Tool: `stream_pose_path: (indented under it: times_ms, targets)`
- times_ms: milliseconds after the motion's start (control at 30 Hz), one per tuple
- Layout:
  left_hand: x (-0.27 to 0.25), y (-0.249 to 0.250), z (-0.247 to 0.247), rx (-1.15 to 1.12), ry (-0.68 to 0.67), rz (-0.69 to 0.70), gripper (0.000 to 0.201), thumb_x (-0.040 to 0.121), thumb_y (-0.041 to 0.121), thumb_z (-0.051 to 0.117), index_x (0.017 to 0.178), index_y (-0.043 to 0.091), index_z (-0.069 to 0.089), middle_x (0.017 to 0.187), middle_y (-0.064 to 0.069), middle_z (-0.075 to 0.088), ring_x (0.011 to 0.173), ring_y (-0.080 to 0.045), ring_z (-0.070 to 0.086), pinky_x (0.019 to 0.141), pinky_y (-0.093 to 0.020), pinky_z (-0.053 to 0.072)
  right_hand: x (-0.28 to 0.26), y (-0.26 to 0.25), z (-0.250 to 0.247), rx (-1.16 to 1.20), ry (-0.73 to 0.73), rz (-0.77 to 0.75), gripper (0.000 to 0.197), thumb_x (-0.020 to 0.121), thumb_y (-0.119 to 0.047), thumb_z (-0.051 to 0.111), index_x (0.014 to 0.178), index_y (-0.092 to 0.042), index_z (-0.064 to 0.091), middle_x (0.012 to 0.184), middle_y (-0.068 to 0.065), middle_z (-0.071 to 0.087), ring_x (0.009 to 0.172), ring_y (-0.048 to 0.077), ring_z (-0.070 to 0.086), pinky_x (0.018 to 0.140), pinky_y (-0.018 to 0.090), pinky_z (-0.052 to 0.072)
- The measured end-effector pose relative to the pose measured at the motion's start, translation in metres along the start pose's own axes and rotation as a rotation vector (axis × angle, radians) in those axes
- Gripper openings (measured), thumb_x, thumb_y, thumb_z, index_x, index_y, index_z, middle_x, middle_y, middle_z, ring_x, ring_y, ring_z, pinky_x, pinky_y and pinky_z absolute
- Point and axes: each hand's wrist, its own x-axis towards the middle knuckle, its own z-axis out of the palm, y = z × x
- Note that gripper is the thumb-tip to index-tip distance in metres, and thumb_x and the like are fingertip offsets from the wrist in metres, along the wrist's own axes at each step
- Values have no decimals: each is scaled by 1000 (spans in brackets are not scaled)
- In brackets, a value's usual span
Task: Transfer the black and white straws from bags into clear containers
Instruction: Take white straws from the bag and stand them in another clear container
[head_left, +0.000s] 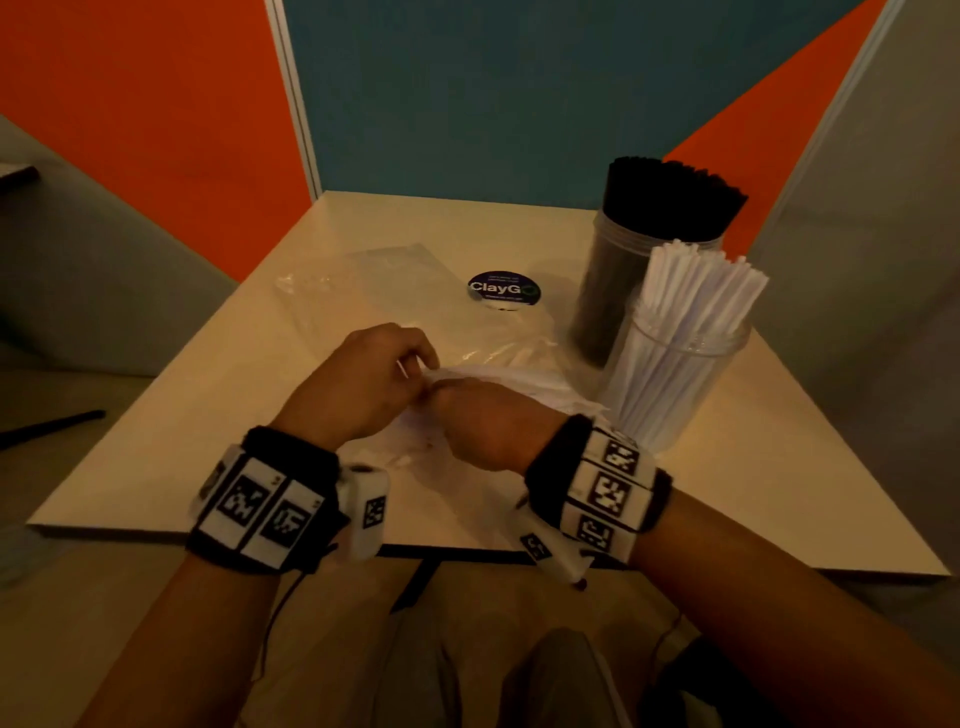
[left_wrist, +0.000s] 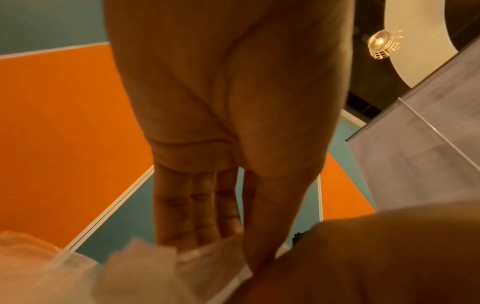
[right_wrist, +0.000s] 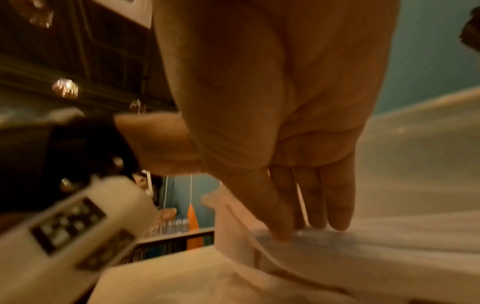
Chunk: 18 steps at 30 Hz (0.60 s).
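A clear plastic bag (head_left: 524, 382) holding white straws lies on the table in front of me. Both hands meet at its near end. My left hand (head_left: 415, 364) pinches the bag's edge (left_wrist: 207, 259) between thumb and fingers. My right hand (head_left: 467, 410) pinches the same edge (right_wrist: 241, 230) from the right, thumb on top. At the right stand two clear containers: the nearer one (head_left: 680, 374) is filled with white straws (head_left: 701, 291), and the farther one (head_left: 618, 280) with black straws (head_left: 675, 197).
An empty clear bag (head_left: 374, 280) lies flat at the table's back left, beside a round dark "ClayGo" sticker (head_left: 504, 290). Orange and teal partition walls (head_left: 441, 93) close the far side. The table's front edge (head_left: 467, 551) is just under my wrists. A dark stick (head_left: 52, 427) lies off the table, left.
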Motion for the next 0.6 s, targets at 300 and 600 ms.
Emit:
stream_pose_path:
  times_ms: [300,600]
  targets:
    - [-3,-3,-3,-148,102,8,8,83,11,70,89,13,66,81,1,57,69,-10,56,53,-3,40,30,-3,12,-113,6,61,41,98,-28,40,137,-16,45,141,12,45,125,30,45,98,39,41]
    - [-6,-8,-3,-169,93,-10,9,81,18,73,88,16,66,80,6,57,73,-5,52,61,-7,38,36,0,22,-68,83,49,39,97,-27,40,135,-18,45,130,10,55,113,28,56,92,38,47]
